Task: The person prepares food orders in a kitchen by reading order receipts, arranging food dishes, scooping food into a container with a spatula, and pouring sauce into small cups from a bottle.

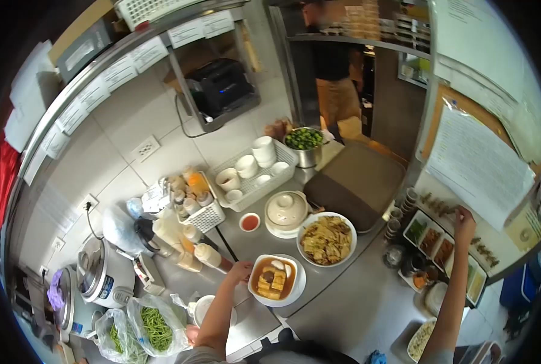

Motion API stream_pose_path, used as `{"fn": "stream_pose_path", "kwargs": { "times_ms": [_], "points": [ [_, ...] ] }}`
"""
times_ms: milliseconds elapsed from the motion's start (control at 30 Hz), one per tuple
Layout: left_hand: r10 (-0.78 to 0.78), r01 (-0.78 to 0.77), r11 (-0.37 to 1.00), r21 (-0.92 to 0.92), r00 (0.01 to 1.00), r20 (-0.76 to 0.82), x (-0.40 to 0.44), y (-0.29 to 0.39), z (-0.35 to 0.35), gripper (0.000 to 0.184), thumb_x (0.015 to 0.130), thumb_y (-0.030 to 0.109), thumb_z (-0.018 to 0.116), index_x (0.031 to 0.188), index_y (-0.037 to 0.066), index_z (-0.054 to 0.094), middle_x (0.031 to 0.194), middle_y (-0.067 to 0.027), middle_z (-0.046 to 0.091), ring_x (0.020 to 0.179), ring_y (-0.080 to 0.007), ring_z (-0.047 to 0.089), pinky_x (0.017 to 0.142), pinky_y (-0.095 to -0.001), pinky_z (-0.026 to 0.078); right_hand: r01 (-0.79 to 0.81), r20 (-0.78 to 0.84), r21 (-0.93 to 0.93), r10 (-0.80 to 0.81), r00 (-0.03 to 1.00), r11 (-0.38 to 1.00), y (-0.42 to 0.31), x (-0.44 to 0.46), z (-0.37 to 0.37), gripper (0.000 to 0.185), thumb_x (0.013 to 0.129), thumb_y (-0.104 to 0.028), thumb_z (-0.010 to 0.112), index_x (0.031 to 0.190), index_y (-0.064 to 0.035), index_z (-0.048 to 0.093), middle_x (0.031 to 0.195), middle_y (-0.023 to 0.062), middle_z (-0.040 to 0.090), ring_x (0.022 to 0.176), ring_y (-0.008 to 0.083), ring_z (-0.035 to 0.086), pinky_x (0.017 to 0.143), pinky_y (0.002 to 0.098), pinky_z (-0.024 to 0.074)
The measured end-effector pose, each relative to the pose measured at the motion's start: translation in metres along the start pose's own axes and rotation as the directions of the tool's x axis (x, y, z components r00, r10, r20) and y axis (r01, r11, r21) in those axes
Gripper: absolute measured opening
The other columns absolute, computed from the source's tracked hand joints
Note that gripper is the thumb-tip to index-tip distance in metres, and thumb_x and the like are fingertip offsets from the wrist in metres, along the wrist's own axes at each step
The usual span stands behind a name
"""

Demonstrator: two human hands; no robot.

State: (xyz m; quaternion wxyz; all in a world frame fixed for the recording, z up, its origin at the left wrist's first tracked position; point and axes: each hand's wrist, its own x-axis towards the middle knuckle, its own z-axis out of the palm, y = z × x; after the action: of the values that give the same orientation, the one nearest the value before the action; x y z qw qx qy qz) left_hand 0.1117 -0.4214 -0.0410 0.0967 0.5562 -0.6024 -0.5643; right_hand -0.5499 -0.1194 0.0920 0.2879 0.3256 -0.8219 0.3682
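Lying at the lower left of the frame, bags of green beans [156,327] crowd the table [346,288], so the left forearm does best to pass clear of them and of the white cup [205,310] just beside it. Squeeze bottles [210,256] stand near the left hand [240,273]; a low wrist avoids knocking them. That hand, fingers bent, is at the left rim of the bowl [275,257], low in the middle of the frame; whether it pinches the rim or only rests there, I cannot tell. The bowl sits on a white plate [301,287], with yellow pieces and a pale egg-like piece in brown broth. A light, level hold suits it, since a tug at one side could tip the liquid, and fingertips belong outside the broth.

Right of it, the round dish of food [327,240] is close by, so any shift of the bowl should leave that side alone. At the right of the frame, the right hand [463,227] is raised beyond the garnish containers [437,244], fingers drawn together; I cannot tell whether they pinch anything. With the arms this far apart, planted feet and a forearm carried above the containers would serve well.
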Motion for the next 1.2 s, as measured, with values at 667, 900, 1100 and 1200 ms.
{"fn": "stream_pose_path", "kwargs": {
  "times_ms": [667, 900, 1100, 1200],
  "points": [
    [-0.032, -0.049, 0.915, -0.400, 0.981, -0.194, -0.007, -0.027, -0.023, 0.041, 0.091, 0.013, 0.049, 0.132, 0.006, 0.050, 0.108, -0.0070, 0.064, 0.094, -0.0168, 0.062, 0.079, -0.0324, 0.050, -0.955, 0.953, 0.248, 0.219, 0.210, -0.162, -0.286, -0.350, 0.046, 0.034, 0.089, -0.022, 0.063, 0.103, 0.0061, 0.050, 0.101, 0.0181, 0.062, 0.093, 0.0247, 0.065, 0.083, 0.0326, 0.0534],
    [0.301, -0.314, 0.949, 0.031, 0.871, -0.388, -0.057, -0.030, -0.013, 0.042, 0.091, 0.007, 0.050, 0.133, 0.005, 0.049, 0.111, -0.0078, 0.059, 0.098, -0.0159, 0.057, 0.086, -0.0302, 0.045, -0.938, 0.936, 0.282, 0.271, 0.223, -0.202, -0.333, -0.366, 0.062, 0.036, 0.090, -0.023, 0.062, 0.104, 0.0065, 0.046, 0.107, 0.0217, 0.059, 0.099, 0.0277, 0.063, 0.087, 0.0358, 0.0535],
    [0.637, -0.623, 0.755, 0.206, 0.621, -0.458, -0.096, 0.090, -0.019, 0.035, 0.085, 0.000, 0.056, 0.119, 0.005, 0.059, 0.108, -0.0147, 0.059, 0.102, -0.0261, 0.059, 0.088, -0.0339, 0.046, -0.988, 0.994, 0.088, -0.050, 0.095, -0.125, -0.321, -0.369, 0.057, 0.031, 0.091, -0.038, 0.058, 0.105, -0.0102, 0.054, 0.091, 0.0050, 0.061, 0.074, 0.0181, 0.061, 0.070, 0.0340, 0.0529],
    [0.861, -0.697, 0.499, 0.515, 0.333, -0.384, -0.078, 0.179, -0.055, 0.029, 0.083, 0.000, 0.060, 0.111, 0.005, 0.062, 0.109, -0.0133, 0.061, 0.102, -0.0254, 0.058, 0.090, -0.0343, 0.045, -0.971, 0.957, 0.194, -0.189, 0.218, -0.140, -0.261, -0.392, 0.051, 0.023, 0.093, -0.033, 0.057, 0.096, -0.0109, 0.056, 0.073, 0.0039, 0.059, 0.065, 0.0177, 0.061, 0.062, 0.0345, 0.0538]
  ]
}}
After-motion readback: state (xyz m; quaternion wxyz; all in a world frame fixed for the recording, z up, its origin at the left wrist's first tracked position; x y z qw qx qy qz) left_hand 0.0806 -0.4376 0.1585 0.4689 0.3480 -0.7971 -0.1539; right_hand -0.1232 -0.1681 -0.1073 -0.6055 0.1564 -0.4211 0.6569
